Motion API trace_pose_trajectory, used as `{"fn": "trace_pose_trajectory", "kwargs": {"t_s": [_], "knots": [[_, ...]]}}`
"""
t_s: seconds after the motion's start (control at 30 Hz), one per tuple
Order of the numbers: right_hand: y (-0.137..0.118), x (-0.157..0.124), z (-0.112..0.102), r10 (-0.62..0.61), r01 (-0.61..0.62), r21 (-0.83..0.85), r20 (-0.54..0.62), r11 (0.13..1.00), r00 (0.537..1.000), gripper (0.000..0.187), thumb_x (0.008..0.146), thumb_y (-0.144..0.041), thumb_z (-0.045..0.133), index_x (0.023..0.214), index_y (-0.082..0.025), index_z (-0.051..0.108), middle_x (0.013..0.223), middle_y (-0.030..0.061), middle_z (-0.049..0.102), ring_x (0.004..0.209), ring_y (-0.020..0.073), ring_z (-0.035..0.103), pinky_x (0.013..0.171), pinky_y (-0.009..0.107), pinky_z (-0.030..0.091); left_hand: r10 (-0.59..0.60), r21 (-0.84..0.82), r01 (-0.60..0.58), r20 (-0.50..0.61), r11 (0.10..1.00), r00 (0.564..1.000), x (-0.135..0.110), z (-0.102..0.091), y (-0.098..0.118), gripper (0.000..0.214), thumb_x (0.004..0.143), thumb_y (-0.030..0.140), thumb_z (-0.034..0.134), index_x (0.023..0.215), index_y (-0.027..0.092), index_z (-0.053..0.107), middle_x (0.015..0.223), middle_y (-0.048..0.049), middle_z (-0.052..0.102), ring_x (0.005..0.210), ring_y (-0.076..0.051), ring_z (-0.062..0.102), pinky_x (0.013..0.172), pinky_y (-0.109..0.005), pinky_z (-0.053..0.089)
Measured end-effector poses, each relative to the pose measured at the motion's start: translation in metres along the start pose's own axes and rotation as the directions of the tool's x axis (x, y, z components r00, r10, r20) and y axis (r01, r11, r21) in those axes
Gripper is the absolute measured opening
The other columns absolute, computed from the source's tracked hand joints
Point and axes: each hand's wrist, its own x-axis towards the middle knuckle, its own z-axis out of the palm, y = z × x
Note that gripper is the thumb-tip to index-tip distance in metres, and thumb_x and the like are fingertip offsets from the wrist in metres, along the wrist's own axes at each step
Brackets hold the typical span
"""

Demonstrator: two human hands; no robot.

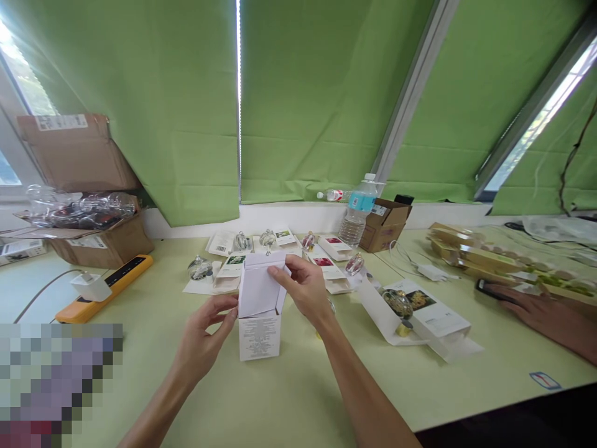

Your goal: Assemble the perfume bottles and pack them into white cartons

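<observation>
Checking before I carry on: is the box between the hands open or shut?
Open: above the box's printed front, a white panel stands up, pinched by the right hand. Cannot tell what's inside.

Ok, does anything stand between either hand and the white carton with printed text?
Nothing visible does. The right hand holds the raised white panel of the white carton, and the left hand is at its left edge. Flower-picture boxes lie around, not between.

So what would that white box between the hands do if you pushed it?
The white box looks like thin card, so it's probably light, though its inside is hidden. The raised panel touched by the right hand looks thin too, and would likely bend. With that up, it's taller than wide, so a high push might tip it.
</observation>
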Motion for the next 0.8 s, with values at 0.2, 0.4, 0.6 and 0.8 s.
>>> {"fn": "trace_pose_trajectory", "kwargs": {"t_s": [0.2,0.4,0.6,0.8], "knots": [[-0.002,-0.002,0.003,-0.008,0.007,-0.093,-0.004,0.996,1.000,0.024,0.080,-0.042,0.064,0.087,-0.020,0.067,0.077,0.0026,0.063,0.066,0.0155,0.054,0.056,0.026,0.042,0.007,0.024,-0.009,0.062,1.000,0.998,-0.001,0.002,-0.001,0.020,0.090,0.035,0.050,0.100,0.025,0.064,0.106,-0.0039,0.069,0.093,-0.020,0.064,0.081,-0.034,0.053],[-0.004,-0.004,0.005,-0.029,0.035,-0.174,0.035,0.984,0.999,0.023,0.081,-0.041,0.064,0.087,-0.019,0.068,0.070,0.0009,0.059,0.058,0.0125,0.047,0.051,0.024,0.037,-0.012,0.003,0.012,0.090,1.000,0.996,-0.005,0.005,-0.003,0.022,0.085,0.037,0.058,0.103,0.025,0.061,0.108,-0.0033,0.068,0.093,-0.021,0.065,0.083,-0.036,0.054],[-0.004,-0.003,0.004,-0.049,0.055,-0.182,0.038,0.982,0.998,0.024,0.083,-0.041,0.061,0.089,-0.019,0.069,0.071,0.0008,0.059,0.059,0.0123,0.047,0.051,0.024,0.037,-0.029,0.069,0.026,0.038,0.997,0.999,0.001,0.008,-0.003,0.026,0.082,0.038,0.062,0.105,0.027,0.056,0.107,-0.0028,0.067,0.092,-0.021,0.066,0.088,-0.040,0.052],[-0.003,-0.002,0.004,-0.105,0.103,-0.221,0.005,0.970,0.994,0.022,0.084,-0.038,0.060,0.092,-0.020,0.068,0.074,0.0011,0.061,0.061,0.0131,0.048,0.055,0.024,0.040,0.032,0.080,-0.038,0.072,0.996,0.997,0.018,0.005,-0.001,0.029,0.083,0.036,0.061,0.108,0.025,0.051,0.108,-0.0038,0.064,0.092,-0.020,0.065,0.085,-0.039,0.053]]}}
